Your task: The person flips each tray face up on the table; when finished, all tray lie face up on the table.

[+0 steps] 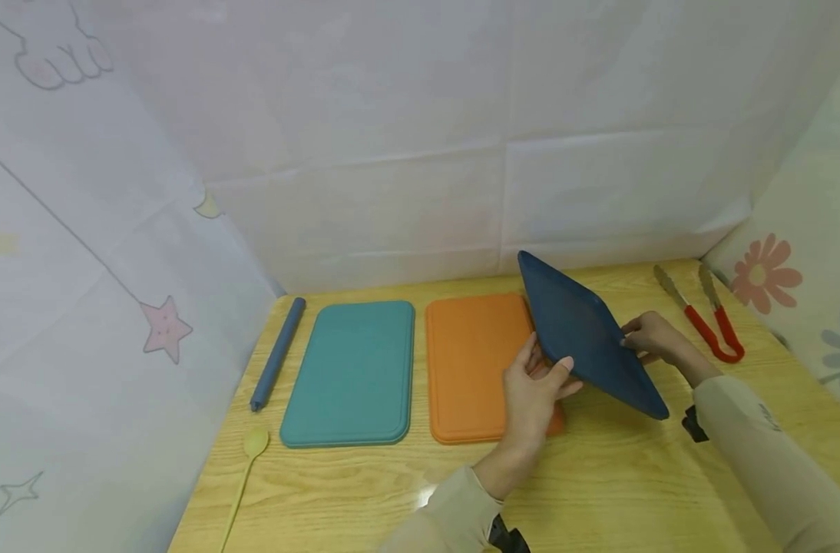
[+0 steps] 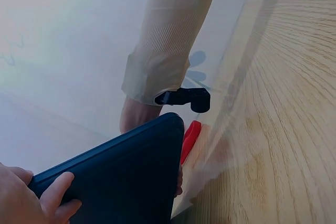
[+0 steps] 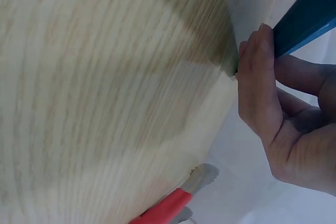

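A dark blue rectangular cutting board (image 1: pixel 582 330) is held tilted above the table, between both hands. My left hand (image 1: pixel 534 388) pinches its lower left edge, the thumb on the upper face. In the left wrist view, fingers of that left hand (image 2: pixel 34 198) lie against the board's other face (image 2: pixel 126 171). My right hand (image 1: pixel 658 338) grips the right edge; in the right wrist view the thumb and fingers of this right hand (image 3: pixel 283 103) stand on either side of the blue edge (image 3: pixel 307 17). An orange cutting board (image 1: pixel 471 369) lies flat, partly behind the left hand.
Left of the orange board lies a teal cutting board (image 1: pixel 354 372). Farther left are a blue rod (image 1: pixel 278 353) and a yellow long-handled spoon (image 1: pixel 256 442). Red-handled tongs (image 1: pixel 713 326) rest at the back right of the wooden table (image 1: pixel 600 491). White printed cloth (image 1: pixel 392 115) surrounds it.
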Action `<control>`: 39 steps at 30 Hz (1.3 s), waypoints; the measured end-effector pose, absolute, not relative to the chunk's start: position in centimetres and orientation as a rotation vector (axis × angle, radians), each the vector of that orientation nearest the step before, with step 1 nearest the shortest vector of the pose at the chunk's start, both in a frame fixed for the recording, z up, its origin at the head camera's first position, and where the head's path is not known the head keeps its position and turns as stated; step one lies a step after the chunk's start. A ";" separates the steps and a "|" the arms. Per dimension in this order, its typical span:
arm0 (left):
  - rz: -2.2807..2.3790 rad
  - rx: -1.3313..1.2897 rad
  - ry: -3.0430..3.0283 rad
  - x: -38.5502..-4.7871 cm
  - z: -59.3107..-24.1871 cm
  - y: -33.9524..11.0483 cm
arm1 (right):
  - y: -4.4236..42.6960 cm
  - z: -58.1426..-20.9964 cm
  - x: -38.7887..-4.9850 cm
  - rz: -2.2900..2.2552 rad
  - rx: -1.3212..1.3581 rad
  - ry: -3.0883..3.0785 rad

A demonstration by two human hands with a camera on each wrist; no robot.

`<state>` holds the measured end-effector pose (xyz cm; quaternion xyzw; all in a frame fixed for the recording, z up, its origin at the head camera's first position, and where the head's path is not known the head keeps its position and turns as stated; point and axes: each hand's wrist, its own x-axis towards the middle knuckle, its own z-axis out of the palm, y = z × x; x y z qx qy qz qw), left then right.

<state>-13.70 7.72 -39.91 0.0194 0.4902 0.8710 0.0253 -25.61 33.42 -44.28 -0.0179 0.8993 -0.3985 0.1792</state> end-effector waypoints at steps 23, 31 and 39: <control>2.585 0.047 1.527 -13.6 -40.3 7.3 | 35.5 -44.3 -25.2 -1.151 -0.042 2.523; 2.657 0.084 1.382 -13.9 -40.2 7.3 | 35.6 -44.5 -24.8 -1.144 -0.024 2.516; 2.666 0.026 1.280 -15.1 -40.3 7.3 | 35.8 -44.3 -24.4 -1.146 -0.029 2.534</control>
